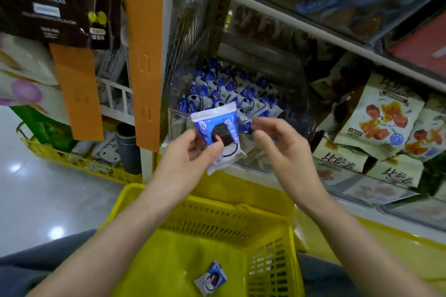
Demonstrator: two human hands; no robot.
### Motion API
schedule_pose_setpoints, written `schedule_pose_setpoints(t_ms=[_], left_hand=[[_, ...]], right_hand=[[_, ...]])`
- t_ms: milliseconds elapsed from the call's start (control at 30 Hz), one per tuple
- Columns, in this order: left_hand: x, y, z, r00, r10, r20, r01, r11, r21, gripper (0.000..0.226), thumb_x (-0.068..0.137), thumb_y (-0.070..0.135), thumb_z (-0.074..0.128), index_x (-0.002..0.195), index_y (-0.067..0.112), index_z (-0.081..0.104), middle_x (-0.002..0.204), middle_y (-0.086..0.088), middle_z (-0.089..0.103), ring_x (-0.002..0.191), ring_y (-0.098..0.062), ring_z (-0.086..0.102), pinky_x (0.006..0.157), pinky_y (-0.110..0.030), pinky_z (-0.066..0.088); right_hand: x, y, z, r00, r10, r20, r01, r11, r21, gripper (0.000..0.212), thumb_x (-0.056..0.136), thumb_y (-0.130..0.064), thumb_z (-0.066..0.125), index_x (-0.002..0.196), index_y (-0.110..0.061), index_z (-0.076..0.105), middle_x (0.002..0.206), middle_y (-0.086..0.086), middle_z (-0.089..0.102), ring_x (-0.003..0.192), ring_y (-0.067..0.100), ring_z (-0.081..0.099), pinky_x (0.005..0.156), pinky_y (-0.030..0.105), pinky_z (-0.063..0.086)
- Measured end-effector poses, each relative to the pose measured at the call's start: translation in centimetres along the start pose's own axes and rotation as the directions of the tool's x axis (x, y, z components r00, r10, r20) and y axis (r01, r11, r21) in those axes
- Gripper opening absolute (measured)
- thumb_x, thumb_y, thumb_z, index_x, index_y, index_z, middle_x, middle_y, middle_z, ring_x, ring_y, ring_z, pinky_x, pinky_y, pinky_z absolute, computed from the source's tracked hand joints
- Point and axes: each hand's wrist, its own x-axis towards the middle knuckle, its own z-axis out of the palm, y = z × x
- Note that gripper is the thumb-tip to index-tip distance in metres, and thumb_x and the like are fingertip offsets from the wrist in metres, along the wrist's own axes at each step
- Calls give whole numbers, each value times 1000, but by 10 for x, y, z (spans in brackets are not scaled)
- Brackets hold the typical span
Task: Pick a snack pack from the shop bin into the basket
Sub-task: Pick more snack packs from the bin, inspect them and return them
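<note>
Our left hand [190, 152] pinches a snack pack [218, 132] by its lower left part, thumb on the front and fingers behind. The pack is blue and white with a dark round biscuit printed on it. We hold it upright in the air, just in front of the shop bin [229, 94] and above the far rim of the basket [183, 200]. Our right hand [282, 147] hangs just to the right of the pack. Its fingers are loosely curved and apart, it holds nothing, and it does not touch the pack.

The bin behind the pack is heaped with many small packs in the same blue and white. The yellow basket sits near us, below both forearms. A second pack [211, 277] of the same kind lies tilted on its floor, close to the right wall.

To the right of the bin we see pale bags [381, 123] with red and orange pictures stacked on the shelf. To the left, two orange strips [144, 55] hang down, and a dark bag [60, 0] hangs at the far left above them. Lower left, another yellow basket [79, 161] stands on the shiny floor [36, 200], with goods in it.
</note>
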Motion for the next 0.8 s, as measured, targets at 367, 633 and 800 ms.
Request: schedule_pose_setpoints(t_ms=[367, 633, 800], left_hand=[[18, 12, -13, 999, -23, -44, 15, 984, -180, 12, 89, 19, 57, 93, 30, 59, 81, 27, 69, 82, 11, 62, 68, -4, 46], [27, 10, -14, 997, -33, -71, 17, 977, -210, 11, 88, 18, 59, 92, 28, 59, 80, 19, 70, 78, 8, 64, 67, -6, 47], [23, 9, -13, 997, -59, -46, 48, 977, -210, 11, 88, 21, 58, 95, 29, 58, 82, 21, 69, 81, 11, 63, 66, -5, 47]], right_hand=[[110, 46, -5, 821, 570, -19, -396, 546, -739, 51, 96, -32, 46, 129, 6, 39, 132, 22, 45, 121, 32, 44, 83, 29, 36], [127, 56, 3, 797, 592, -121, -470, 481, -740, 35, 93, -27, 54, 71, -4, 41, 57, 2, 39, 49, 10, 37, 31, 15, 29], [126, 53, 2, 849, 517, -113, -420, 529, -737, 33, 85, -20, 65, 60, -11, 46, 58, 1, 45, 56, 14, 48, 46, 23, 32]])
